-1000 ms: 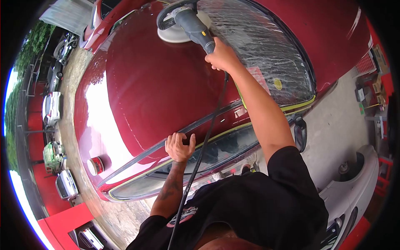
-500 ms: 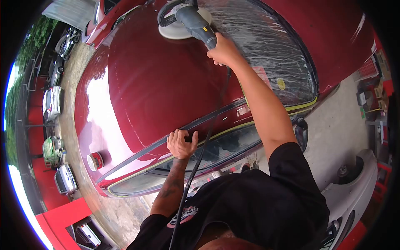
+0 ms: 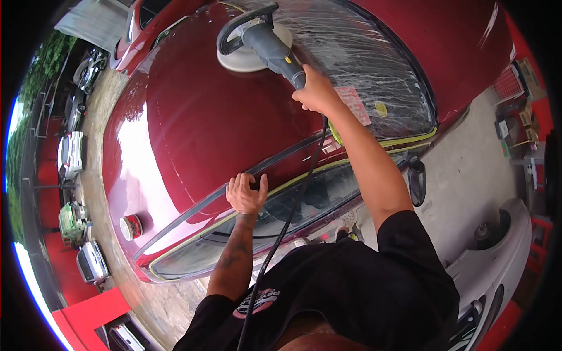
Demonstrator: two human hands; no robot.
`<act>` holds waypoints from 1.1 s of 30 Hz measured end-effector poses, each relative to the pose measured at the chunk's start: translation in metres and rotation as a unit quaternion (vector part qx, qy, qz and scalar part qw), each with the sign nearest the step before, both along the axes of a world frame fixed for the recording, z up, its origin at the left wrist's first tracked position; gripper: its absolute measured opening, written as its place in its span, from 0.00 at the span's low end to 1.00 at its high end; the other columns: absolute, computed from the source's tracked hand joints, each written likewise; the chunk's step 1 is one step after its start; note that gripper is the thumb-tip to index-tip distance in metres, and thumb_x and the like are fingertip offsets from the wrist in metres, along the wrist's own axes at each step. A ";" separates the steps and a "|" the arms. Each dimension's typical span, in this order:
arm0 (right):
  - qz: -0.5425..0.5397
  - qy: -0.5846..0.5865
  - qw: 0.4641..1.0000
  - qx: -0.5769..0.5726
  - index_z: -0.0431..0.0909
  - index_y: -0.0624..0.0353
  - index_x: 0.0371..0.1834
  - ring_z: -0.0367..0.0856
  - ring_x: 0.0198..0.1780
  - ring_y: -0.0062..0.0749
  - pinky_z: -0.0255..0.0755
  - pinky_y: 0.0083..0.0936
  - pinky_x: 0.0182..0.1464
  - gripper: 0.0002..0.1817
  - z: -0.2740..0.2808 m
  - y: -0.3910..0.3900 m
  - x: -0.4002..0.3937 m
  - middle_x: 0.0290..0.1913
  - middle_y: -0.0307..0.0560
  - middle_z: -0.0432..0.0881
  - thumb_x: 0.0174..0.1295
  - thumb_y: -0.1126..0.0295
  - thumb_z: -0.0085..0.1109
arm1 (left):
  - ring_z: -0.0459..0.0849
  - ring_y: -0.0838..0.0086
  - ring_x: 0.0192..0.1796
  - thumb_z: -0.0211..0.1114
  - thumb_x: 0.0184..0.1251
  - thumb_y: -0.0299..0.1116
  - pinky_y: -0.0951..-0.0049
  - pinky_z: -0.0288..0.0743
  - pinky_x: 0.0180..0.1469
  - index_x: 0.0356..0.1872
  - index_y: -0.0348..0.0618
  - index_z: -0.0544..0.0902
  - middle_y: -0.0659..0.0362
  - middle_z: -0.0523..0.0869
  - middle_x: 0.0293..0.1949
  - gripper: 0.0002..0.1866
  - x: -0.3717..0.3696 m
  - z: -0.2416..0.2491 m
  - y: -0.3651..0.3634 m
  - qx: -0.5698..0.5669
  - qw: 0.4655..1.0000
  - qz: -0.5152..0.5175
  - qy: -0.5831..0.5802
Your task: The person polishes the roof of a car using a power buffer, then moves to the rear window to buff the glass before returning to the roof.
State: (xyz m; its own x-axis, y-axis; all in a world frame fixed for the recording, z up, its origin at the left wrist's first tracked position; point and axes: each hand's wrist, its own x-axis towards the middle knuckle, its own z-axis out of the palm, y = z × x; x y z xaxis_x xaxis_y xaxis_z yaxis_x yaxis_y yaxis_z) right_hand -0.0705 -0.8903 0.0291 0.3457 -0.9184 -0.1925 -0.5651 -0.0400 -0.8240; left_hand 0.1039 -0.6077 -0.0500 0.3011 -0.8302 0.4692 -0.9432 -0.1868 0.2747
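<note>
My right hand is closed around the rear grip of a dark grey car polisher with a black loop handle. Its round pale pad lies against the glossy dark red car roof, close to the windshield. From the tool a black cord runs down past my body. My left hand rests on the near roof edge beside the black trim strip, thumb apart from the fingers, holding nothing.
A small open can stands on the roof at the left. Yellow masking tape edges the windshield, which has whitish streaks. The side mirror juts out at right. A pale car body part stands lower right; several parked cars line the left.
The polisher has come slightly nearer to me over the roof, my right hand still on its grip. My left hand stays at the roof edge. The view has shifted a little.
</note>
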 end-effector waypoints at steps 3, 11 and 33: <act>-0.006 0.004 1.000 0.005 0.58 0.62 0.82 0.90 0.27 0.37 0.83 0.32 0.30 0.48 -0.001 0.012 -0.014 0.38 0.56 0.88 0.53 0.73 0.64 | 0.79 0.60 0.31 0.77 0.60 0.46 0.59 0.70 0.37 0.26 0.49 0.75 0.61 0.79 0.26 0.19 -0.002 0.002 0.001 0.000 1.000 -0.001 0.001; -0.004 -0.001 0.998 0.061 0.58 0.62 0.82 0.91 0.29 0.41 0.84 0.37 0.39 0.48 0.017 0.051 -0.043 0.37 0.59 0.88 0.53 0.71 0.65 | 0.80 0.59 0.31 0.77 0.60 0.46 0.58 0.72 0.37 0.26 0.48 0.75 0.60 0.80 0.26 0.19 -0.004 0.004 -0.001 -0.001 1.000 0.003 -0.011; -0.041 -0.026 0.999 -0.013 0.62 0.52 0.79 0.90 0.33 0.51 0.81 0.43 0.39 0.45 -0.026 0.188 -0.123 0.37 0.61 0.87 0.53 0.74 0.66 | 0.81 0.59 0.33 0.75 0.62 0.51 0.57 0.73 0.40 0.26 0.48 0.77 0.60 0.82 0.26 0.20 0.001 -0.001 0.001 0.004 1.000 0.014 0.017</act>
State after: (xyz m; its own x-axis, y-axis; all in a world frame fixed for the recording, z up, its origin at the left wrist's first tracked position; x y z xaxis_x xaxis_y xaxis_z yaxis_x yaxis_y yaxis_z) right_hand -0.1937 -0.7022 0.0035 0.2773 -0.9487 -0.1520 -0.5235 -0.0166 -0.8519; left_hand 0.1053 -0.6068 -0.0512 0.3406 -0.8249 0.4512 -0.9276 -0.2164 0.3045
